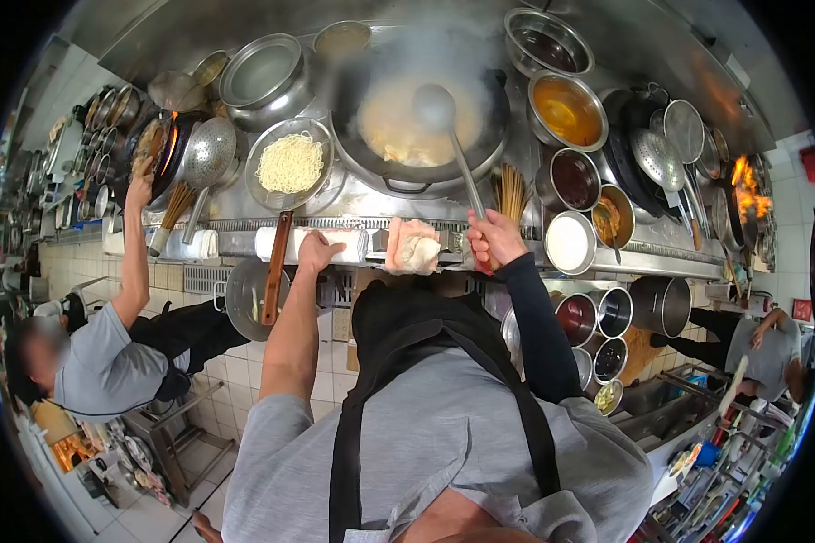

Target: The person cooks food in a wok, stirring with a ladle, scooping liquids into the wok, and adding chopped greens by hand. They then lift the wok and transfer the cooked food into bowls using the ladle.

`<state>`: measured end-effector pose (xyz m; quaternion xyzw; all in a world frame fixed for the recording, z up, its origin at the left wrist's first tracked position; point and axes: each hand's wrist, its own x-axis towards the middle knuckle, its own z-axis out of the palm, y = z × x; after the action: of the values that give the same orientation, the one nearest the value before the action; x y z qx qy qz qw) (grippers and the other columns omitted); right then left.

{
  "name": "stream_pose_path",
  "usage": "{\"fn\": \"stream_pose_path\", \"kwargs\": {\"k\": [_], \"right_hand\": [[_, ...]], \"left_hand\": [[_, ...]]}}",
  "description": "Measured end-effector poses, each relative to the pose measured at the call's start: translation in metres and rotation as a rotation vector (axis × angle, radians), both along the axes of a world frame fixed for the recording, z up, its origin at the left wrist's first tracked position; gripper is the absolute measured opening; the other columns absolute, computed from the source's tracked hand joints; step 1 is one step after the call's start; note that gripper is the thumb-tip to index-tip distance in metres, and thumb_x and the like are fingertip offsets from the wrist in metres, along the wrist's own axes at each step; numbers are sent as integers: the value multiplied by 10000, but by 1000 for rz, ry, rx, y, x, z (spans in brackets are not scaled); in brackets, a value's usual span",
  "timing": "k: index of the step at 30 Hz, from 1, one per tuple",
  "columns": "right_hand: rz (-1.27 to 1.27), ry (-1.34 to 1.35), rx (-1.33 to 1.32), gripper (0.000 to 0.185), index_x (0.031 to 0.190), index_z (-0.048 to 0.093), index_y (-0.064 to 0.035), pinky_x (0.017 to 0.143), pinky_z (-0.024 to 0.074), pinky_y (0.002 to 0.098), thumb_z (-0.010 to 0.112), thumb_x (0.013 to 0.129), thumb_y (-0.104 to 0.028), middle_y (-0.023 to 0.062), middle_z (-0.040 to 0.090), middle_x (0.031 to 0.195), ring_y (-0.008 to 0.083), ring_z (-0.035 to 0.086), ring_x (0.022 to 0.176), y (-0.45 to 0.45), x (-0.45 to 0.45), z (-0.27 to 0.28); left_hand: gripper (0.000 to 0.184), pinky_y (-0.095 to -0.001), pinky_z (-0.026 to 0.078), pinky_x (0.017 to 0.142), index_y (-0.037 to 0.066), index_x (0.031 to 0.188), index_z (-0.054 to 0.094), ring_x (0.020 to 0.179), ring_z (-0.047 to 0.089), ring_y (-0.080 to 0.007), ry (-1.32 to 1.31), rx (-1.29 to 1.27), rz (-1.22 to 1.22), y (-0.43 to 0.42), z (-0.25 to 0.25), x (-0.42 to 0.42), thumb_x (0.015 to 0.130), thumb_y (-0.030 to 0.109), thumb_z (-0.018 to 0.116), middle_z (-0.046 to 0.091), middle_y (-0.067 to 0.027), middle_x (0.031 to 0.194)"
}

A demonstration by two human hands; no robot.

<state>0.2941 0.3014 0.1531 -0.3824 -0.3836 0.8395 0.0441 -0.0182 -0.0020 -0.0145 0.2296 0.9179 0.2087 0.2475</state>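
Observation:
My right hand (pixel 495 239) is closed around the long handle of a metal ladle (pixel 467 172). The ladle's bowl is over the steaming wok (pixel 414 185), which contains a pale, cloudy liquid with lighter pieces near its front. On a folded white towel (pixel 349 245) at the stove's front edge, my left hand (pixel 319 252) has its fingers curled down and its thumb pointing right. Just left of the wok, a wooden-handled strainer (pixel 278 237) carries pale noodles (pixel 290 164). Between my hands sits a bunched pinkish-white cloth (pixel 414 246).
Right of the wok stand a bowl of orange liquid (pixel 567 109), a container of white contents (pixel 570 242) and a bamboo brush (pixel 511 190). At far left, a co-worker (pixel 122 362) reaches toward another wok. Flames (pixel 750 188) rise at far right, near another person (pixel 762 348).

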Motion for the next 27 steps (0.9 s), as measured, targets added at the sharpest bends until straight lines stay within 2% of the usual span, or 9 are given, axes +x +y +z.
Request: {"fn": "stream_pose_path", "kwargs": {"k": [3,6,12,16,19,27], "right_hand": [[-18,18,-87,193,1207,516,-80,430,311,211,580,1037,-146,-18,483,773,39,396,537,0,0,-4],[6,116,-185,150,1132,523,-73,437,314,234,593,1014,-133,-11,512,770,54,417,542,10,-3,-10],[-10,142,-118,113,1075,525,-84,452,330,248,592,1026,-162,-14,506,765,62,419,545,21,-25,-15],[-15,122,-25,119,1036,515,-86,452,341,260,601,1026,-168,-19,486,731,66,417,534,32,-47,-20],[9,114,-7,119,1059,524,-78,446,330,249,597,1029,-166,-20,484,738,61,407,529,38,-60,-23],[99,293,-391,253,1280,518,-24,397,298,188,543,1056,-139,-27,462,785,22,388,525,3,-36,0]], "left_hand": [[597,-413,539,751,0,785,628,788,684,-358,1,4,-2,0,-1,0,612,488,924,695,-209,792],[599,-414,539,753,2,778,623,789,682,-358,-9,-3,1,1,0,-1,608,492,924,694,-210,794],[608,-416,538,757,1,781,641,798,684,-361,-13,2,0,0,-3,-2,610,515,917,702,-205,808],[603,-402,527,750,12,774,612,775,658,-320,10,22,-12,-2,-8,-3,614,495,936,680,-181,793],[610,-402,527,756,15,772,613,786,659,-321,-11,7,-14,-2,-9,-5,608,506,935,681,-182,803],[606,-398,522,746,13,771,610,766,644,-318,-24,12,-17,0,2,-3,615,507,925,674,-179,793]]}}
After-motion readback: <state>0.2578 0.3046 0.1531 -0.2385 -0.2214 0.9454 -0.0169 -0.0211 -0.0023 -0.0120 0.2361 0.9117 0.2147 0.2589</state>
